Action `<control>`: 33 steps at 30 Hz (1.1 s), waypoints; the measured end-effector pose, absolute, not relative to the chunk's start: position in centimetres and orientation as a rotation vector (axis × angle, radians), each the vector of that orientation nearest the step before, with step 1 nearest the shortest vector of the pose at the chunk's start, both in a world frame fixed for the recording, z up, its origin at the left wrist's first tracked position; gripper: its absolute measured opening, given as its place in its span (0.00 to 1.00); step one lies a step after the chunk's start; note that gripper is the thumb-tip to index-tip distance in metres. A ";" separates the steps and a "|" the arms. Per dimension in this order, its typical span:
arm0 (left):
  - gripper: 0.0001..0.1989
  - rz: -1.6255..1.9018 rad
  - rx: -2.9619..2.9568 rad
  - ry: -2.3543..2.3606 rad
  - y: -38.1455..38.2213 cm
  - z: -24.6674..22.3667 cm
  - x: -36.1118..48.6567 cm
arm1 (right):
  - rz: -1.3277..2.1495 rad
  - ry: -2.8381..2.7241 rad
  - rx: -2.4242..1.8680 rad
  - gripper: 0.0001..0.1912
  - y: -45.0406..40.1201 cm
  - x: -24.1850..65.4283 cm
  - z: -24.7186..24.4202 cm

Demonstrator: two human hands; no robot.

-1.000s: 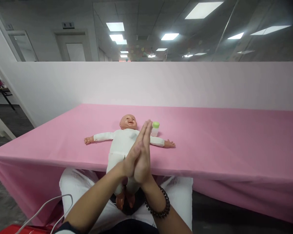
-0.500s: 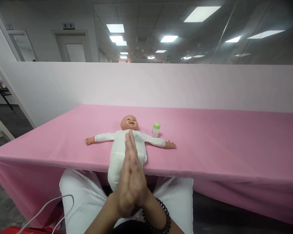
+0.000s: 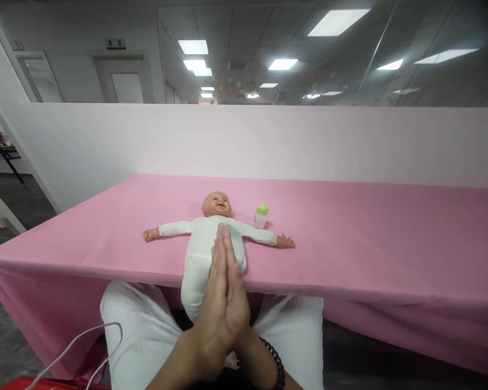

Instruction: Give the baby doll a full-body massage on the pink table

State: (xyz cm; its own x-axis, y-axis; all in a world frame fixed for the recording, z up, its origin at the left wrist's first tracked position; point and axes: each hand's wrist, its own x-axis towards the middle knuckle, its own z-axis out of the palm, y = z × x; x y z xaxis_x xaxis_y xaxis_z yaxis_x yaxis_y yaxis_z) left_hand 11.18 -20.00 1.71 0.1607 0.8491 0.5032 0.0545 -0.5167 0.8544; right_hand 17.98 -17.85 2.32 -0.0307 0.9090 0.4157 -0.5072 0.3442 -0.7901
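While we're pressing our hands (image 3: 223, 311) palm to palm, fingers straight and unclenched, neither one is grasping anything. Low in the view, a black bead bracelet (image 3: 278, 369) is circling our right wrist, our white trousers (image 3: 136, 336) are showing on either side of the arms, and a thin white cable (image 3: 83, 346) is looping past on the left. Our fingertips (image 3: 221, 230) are rising in front of the chest of a baby doll (image 3: 201, 260) in a white suit; whether they're touching it, we can't tell from up here. The doll is lying on its back, arms spread, legs toward us, on the pink cloth of the surface (image 3: 370, 233). A small bottle with a green cap (image 3: 261, 216) is standing upright just behind the doll's outstretched arm. We seem to be at a palms-together pose over the chest, and any hold on doll or bottle calls for parting the palms first. Beyond, a white partition wall (image 3: 309, 141) is rising behind the surface.
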 end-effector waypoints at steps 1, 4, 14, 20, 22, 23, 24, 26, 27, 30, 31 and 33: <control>0.39 1.427 1.781 0.825 -20.2 1.6 11.5 | 1.222 -1.027 -0.444 0.32 -17.2 18.0 2.0; 0.33 1.404 1.860 0.800 -19.9 1.4 11.8 | 1.323 -0.984 -0.479 0.34 -16.3 17.6 1.0; 0.32 1.418 1.736 0.860 -19.3 1.1 10.6 | 1.144 -1.223 -0.559 0.31 -17.8 17.9 1.1; 0.39 1.216 2.054 0.733 -20.4 0.5 11.3 | 1.156 -1.145 -0.494 0.26 -15.2 20.2 2.2; 0.41 1.234 2.078 0.775 -19.4 0.7 10.8 | 1.059 -1.277 -0.593 0.24 -14.3 21.3 2.6; 0.40 1.274 2.073 0.829 -18.6 0.8 10.3 | 0.967 -1.362 -0.665 0.24 -13.7 21.9 2.7; 0.40 1.325 2.059 0.903 -17.7 0.9 9.7 | 0.863 -1.453 -0.746 0.23 -13.1 22.4 2.7; 0.39 1.391 2.034 1.086 -15.3 1.2 8.5 | 0.685 -1.600 -0.900 0.23 -11.5 23.4 2.3; 0.38 1.375 2.031 1.169 -13.9 1.2 7.8 | 0.630 -1.658 -0.960 0.23 -10.7 23.8 2.1; 0.36 1.131 2.100 1.284 -9.9 1.3 6.2 | 0.579 -1.797 -1.068 0.24 -8.5 24.7 1.3; 0.36 1.028 2.136 1.279 -8.8 1.3 5.9 | 0.583 -1.842 -1.092 0.24 -7.9 24.9 1.1; 0.35 0.848 2.210 1.240 -7.1 1.4 5.4 | 0.599 -1.915 -1.142 0.25 -7.2 25.1 0.9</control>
State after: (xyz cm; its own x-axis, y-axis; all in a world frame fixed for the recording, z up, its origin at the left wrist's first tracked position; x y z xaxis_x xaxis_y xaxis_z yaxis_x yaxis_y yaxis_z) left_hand 5.40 -7.09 1.37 0.4021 0.8696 0.2865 0.5823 -0.4843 0.6530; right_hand 25.13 -7.20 0.88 -0.2637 0.8783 0.3988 0.4945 0.4781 -0.7259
